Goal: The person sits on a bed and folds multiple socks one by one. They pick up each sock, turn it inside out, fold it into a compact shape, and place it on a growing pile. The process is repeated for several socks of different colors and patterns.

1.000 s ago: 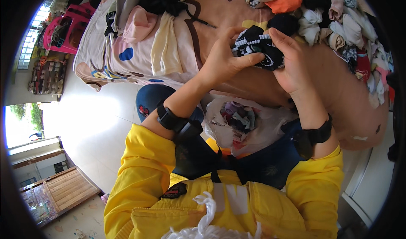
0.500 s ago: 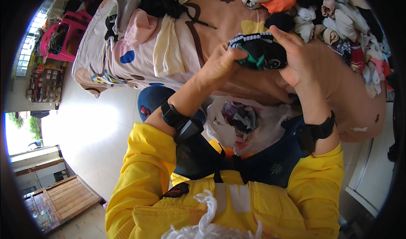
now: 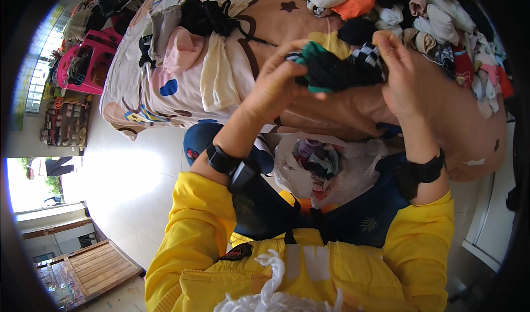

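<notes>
Both arms come up from the lower edge, angled inward, yellow sleeves (image 3: 201,212) bunched near the elbows. Left hand (image 3: 280,80) is wrapped on the left end of a dark cloth piece (image 3: 339,72): thumb across the near face, fingers curled around it. Right hand (image 3: 400,74) is raised, fingers bent, thumb and fingertips pinching the right end. So the cloth spans the gap between the 2 hands, over the bed (image 3: 342,113).

Cloth: soft, creased, black body, green at the left-hand side, black-and-white pattern at both ends. Behind each hand, 1 black wrist strap with a boxy unit (left (image 3: 234,165), right (image 3: 422,174)).

Left of left hand, on the bed: limp cream cloth (image 3: 218,77), then crumpled pale pink cloth (image 3: 182,49), black garment (image 3: 204,18) with a thin cord farther up. Up and right of right hand: heap of clothes (image 3: 441,27), white, orange, red, black, some balled up.

Below the hands, between the forearms: thin translucent plastic bag (image 3: 361,168), mixed fabrics (image 3: 317,157) inside. Far left of left hand: glossy pink plastic chair (image 3: 105,40).

Labels: dark chest patch (image 3: 237,251) on the jacket, too small to read.
</notes>
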Action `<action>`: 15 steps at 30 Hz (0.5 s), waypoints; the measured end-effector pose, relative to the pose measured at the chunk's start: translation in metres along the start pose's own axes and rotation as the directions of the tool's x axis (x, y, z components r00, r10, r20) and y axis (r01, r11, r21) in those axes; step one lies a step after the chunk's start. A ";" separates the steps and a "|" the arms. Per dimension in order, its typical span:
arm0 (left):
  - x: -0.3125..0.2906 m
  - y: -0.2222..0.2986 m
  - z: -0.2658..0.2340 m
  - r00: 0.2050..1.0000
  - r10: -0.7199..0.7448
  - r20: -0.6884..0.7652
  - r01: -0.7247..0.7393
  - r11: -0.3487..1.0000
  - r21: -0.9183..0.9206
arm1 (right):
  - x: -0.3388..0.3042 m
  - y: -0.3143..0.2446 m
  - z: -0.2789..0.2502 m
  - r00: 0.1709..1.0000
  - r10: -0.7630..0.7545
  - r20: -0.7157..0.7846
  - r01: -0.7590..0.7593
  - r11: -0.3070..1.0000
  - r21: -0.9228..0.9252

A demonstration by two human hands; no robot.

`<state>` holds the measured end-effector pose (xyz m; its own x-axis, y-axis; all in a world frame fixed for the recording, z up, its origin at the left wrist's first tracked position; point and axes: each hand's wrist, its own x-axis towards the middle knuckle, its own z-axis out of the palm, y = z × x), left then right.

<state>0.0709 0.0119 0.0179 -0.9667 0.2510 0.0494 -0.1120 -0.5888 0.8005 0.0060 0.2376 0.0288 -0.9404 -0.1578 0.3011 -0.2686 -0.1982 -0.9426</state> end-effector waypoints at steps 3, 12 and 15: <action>0.007 0.004 -0.011 0.979 0.154 -0.136 -0.143 0.986 0.083 | 0.006 -0.005 -0.020 0.992 0.090 0.087 -0.106 0.973 0.203; 0.019 0.004 -0.026 0.867 0.354 -0.351 -0.157 0.862 0.481 | 0.017 -0.004 -0.073 0.977 0.106 -0.186 -0.115 0.992 -0.041; 0.020 0.003 -0.028 0.849 0.361 -0.387 -0.145 0.861 0.487 | 0.018 -0.002 -0.087 0.958 0.117 -0.262 -0.159 0.976 -0.149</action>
<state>0.0449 -0.0062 0.0048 -0.9497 -0.2966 0.1001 0.1555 -0.1694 0.9732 -0.0287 0.3194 0.0237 -0.9869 0.0787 0.1409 -0.1432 -0.0246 -0.9894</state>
